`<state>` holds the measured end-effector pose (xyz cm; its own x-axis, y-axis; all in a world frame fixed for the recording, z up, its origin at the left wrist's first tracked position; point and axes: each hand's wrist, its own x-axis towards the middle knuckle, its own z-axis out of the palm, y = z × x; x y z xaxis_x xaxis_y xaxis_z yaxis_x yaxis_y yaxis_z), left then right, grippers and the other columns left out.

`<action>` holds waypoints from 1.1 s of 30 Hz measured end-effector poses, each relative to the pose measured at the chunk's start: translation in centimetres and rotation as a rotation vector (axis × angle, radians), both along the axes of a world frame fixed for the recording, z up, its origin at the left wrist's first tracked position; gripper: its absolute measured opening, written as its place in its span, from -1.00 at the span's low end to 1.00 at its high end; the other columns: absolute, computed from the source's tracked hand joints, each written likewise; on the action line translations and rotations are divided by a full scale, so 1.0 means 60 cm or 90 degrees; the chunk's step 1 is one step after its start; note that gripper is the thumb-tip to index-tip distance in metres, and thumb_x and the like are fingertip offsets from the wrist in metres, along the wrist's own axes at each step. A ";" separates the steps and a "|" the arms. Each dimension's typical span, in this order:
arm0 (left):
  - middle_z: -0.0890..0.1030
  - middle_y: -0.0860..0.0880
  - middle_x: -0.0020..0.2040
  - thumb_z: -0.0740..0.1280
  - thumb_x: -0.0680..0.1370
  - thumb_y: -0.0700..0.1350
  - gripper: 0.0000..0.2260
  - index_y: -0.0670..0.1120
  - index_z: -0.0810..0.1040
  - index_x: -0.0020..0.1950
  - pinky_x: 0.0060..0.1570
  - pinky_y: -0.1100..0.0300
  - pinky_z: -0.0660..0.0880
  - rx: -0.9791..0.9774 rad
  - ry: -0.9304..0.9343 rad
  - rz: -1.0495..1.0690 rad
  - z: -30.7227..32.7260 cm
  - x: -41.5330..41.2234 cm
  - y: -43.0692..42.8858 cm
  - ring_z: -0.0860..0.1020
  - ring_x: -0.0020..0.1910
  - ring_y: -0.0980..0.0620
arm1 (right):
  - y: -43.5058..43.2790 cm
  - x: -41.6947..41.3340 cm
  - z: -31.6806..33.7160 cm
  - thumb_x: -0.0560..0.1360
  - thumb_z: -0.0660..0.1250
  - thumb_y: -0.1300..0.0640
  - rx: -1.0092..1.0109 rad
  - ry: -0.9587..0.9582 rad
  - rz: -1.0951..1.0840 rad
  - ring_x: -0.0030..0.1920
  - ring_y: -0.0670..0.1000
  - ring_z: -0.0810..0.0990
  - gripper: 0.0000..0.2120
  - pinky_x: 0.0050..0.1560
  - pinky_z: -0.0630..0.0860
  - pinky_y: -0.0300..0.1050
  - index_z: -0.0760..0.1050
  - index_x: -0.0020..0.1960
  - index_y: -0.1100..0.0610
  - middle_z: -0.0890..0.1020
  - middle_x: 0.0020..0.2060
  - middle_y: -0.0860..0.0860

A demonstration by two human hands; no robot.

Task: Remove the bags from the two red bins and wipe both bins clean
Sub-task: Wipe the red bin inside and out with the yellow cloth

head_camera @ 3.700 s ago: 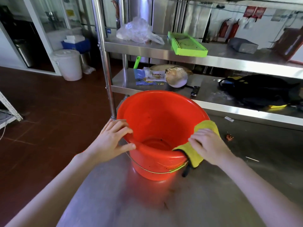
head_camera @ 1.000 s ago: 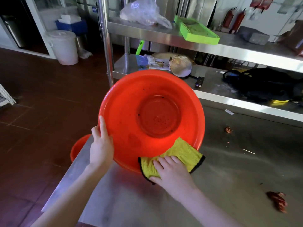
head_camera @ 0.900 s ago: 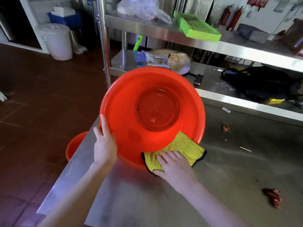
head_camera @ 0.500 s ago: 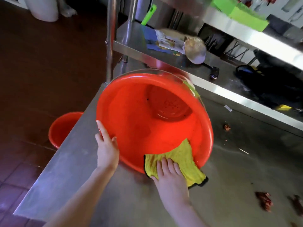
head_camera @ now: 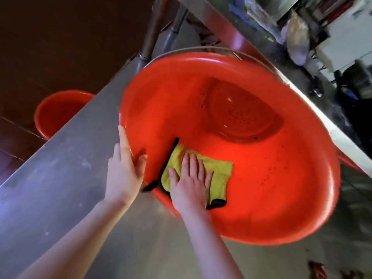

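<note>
Bin tilted on table, braced at rim by flat left hand. Cloth pressed to inner wall under straight-fingered right hand, nothing clasped. Specks seen beyond the cloth: even, overlapping strokes advised.

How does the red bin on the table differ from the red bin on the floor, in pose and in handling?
The bin on the table lies tipped, its mouth facing the camera; the bin on the floor stands upright. The left hand steadies the tipped bin's rim and the right hand presses a yellow cloth inside it; nothing touches the floor bin, which the table partly hides. Both are red and round.
</note>
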<state>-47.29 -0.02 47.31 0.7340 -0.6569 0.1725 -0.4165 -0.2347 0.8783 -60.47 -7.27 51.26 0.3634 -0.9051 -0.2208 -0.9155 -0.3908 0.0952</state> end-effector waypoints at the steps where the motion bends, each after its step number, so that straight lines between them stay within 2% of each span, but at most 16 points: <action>1: 0.43 -0.25 0.28 0.32 0.58 -0.15 -0.10 0.23 -0.38 0.51 0.05 -0.16 0.45 -0.002 0.006 0.002 -0.001 0.000 0.000 0.50 0.08 -0.31 | -0.028 0.018 -0.007 0.60 -0.13 -0.27 -0.004 -0.012 -0.020 0.56 0.03 -0.05 -0.37 0.50 -0.19 0.21 -0.06 0.59 -0.01 -0.01 0.58 -0.06; 4: 0.53 -0.26 0.15 0.34 0.56 -0.11 -0.09 0.28 -0.37 0.50 -0.06 -0.19 0.53 0.007 0.024 0.013 -0.010 0.004 -0.006 0.56 -0.08 -0.29 | -0.134 0.057 -0.017 0.63 -0.08 -0.21 -0.001 -0.041 -0.102 0.56 0.06 -0.01 -0.38 0.50 -0.10 0.23 -0.07 0.59 0.04 0.01 0.58 0.00; 6: 0.61 -0.17 0.01 0.34 0.55 -0.04 -0.09 0.25 -0.37 0.51 -0.07 -0.20 0.54 0.026 0.026 0.006 -0.015 0.002 -0.008 0.59 -0.18 -0.20 | -0.196 0.070 -0.012 0.65 -0.09 -0.16 0.008 -0.066 -0.139 0.56 0.09 0.00 -0.41 0.50 -0.05 0.23 -0.07 0.59 0.08 0.02 0.58 0.04; 9: 0.64 -0.07 -0.09 0.33 0.54 0.03 -0.11 0.18 -0.35 0.54 -0.06 -0.17 0.56 0.035 -0.013 0.019 -0.019 -0.004 -0.009 0.61 -0.22 -0.12 | -0.227 0.081 -0.006 0.65 -0.13 -0.15 0.026 -0.107 -0.163 0.56 0.11 -0.03 -0.42 0.50 -0.05 0.24 -0.06 0.59 0.09 0.01 0.58 0.05; 11: 0.65 -0.07 -0.09 0.33 0.54 0.03 -0.11 0.18 -0.35 0.54 -0.04 -0.17 0.56 0.045 -0.011 0.026 -0.017 -0.002 -0.013 0.61 -0.22 -0.15 | -0.192 0.084 -0.012 0.64 -0.08 -0.17 0.013 -0.117 -0.152 0.56 0.08 -0.01 -0.40 0.49 -0.05 0.25 -0.06 0.59 0.07 0.01 0.58 0.02; 13: 0.65 -0.13 -0.07 0.32 0.54 -0.03 -0.12 0.16 -0.33 0.55 -0.05 -0.14 0.52 0.067 -0.031 0.047 -0.014 -0.004 -0.016 0.60 -0.20 -0.24 | -0.109 0.083 -0.027 0.61 -0.05 -0.23 -0.009 -0.129 -0.072 0.55 0.06 0.02 -0.36 0.49 -0.03 0.26 -0.03 0.59 0.05 0.02 0.58 -0.01; 15: 0.65 -0.21 -0.02 0.29 0.55 -0.10 -0.15 0.14 -0.31 0.56 -0.09 -0.11 0.47 0.076 -0.059 0.056 -0.008 -0.005 -0.016 0.57 -0.18 -0.33 | -0.013 0.070 -0.033 0.56 0.00 -0.24 -0.068 -0.157 0.013 0.52 0.09 0.18 -0.36 0.45 0.12 0.29 0.18 0.55 0.05 0.18 0.55 0.01; 17: 0.64 -0.27 0.05 0.26 0.57 -0.12 -0.20 0.14 -0.28 0.57 -0.08 -0.11 0.44 0.066 -0.087 0.049 -0.003 -0.006 -0.014 0.56 -0.14 -0.36 | 0.030 0.063 -0.032 0.50 0.06 -0.20 -0.077 -0.180 0.013 0.45 0.13 0.35 -0.38 0.37 0.29 0.31 0.36 0.47 0.07 0.33 0.48 0.04; 19: 0.63 -0.27 0.07 0.24 0.58 -0.09 -0.23 0.15 -0.26 0.57 -0.04 -0.12 0.45 0.068 -0.109 0.043 -0.002 -0.005 -0.015 0.57 -0.10 -0.35 | 0.019 0.055 -0.035 0.53 0.01 -0.22 -0.040 -0.180 -0.005 0.51 0.12 0.23 -0.37 0.44 0.17 0.29 0.25 0.52 0.05 0.21 0.54 0.03; 22: 0.66 -0.16 -0.06 0.29 0.55 -0.05 -0.19 0.18 -0.24 0.56 -0.01 -0.13 0.50 0.069 -0.061 0.041 0.002 -0.013 -0.016 0.59 -0.11 -0.27 | -0.046 0.049 -0.043 0.59 -0.03 -0.27 -0.043 -0.177 -0.051 0.55 0.07 0.03 -0.36 0.49 -0.03 0.23 0.06 0.57 0.03 0.02 0.58 0.00; 25: 0.64 -0.05 -0.13 0.29 0.51 0.07 -0.19 0.10 -0.20 0.57 0.08 -0.17 0.48 0.089 -0.044 0.020 0.000 -0.013 -0.009 0.61 -0.09 -0.15 | -0.131 0.061 -0.039 0.61 -0.07 -0.24 -0.019 -0.181 -0.149 0.55 0.09 -0.02 -0.38 0.48 -0.11 0.26 -0.04 0.59 0.01 -0.01 0.58 0.00; 28: 0.65 0.02 -0.01 0.31 0.50 0.11 -0.16 0.05 -0.20 0.58 0.17 -0.16 0.43 0.098 -0.038 -0.008 0.003 -0.013 -0.006 0.61 -0.02 -0.06 | -0.215 0.066 -0.030 0.62 -0.15 -0.22 0.041 -0.185 -0.241 0.56 0.08 -0.06 -0.39 0.50 -0.16 0.25 -0.09 0.59 0.01 -0.04 0.58 0.01; 31: 0.64 0.08 -0.08 0.40 0.49 0.05 -0.16 0.05 -0.10 0.57 0.07 -0.12 0.49 0.076 -0.011 -0.005 0.010 -0.029 -0.001 0.60 -0.06 -0.01 | -0.245 0.061 -0.035 0.63 -0.16 -0.19 0.033 -0.169 -0.238 0.57 0.06 -0.06 -0.41 0.50 -0.15 0.25 -0.10 0.59 0.03 -0.03 0.58 0.01; 33: 0.59 0.03 -0.04 0.44 0.47 -0.03 -0.25 0.06 0.07 0.52 -0.04 -0.11 0.54 0.040 0.019 0.027 0.019 -0.025 -0.001 0.58 -0.10 0.00 | -0.241 0.061 -0.038 0.64 -0.15 -0.18 -0.003 -0.165 -0.231 0.56 0.06 -0.04 -0.41 0.50 -0.13 0.25 -0.07 0.59 0.04 0.00 0.58 0.01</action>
<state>-48.81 -0.08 48.43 0.7655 -0.6342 0.1088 -0.3784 -0.3070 0.8732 -56.79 -21.71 48.96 0.0654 -0.9851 -0.1589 -0.9871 -0.0405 -0.1549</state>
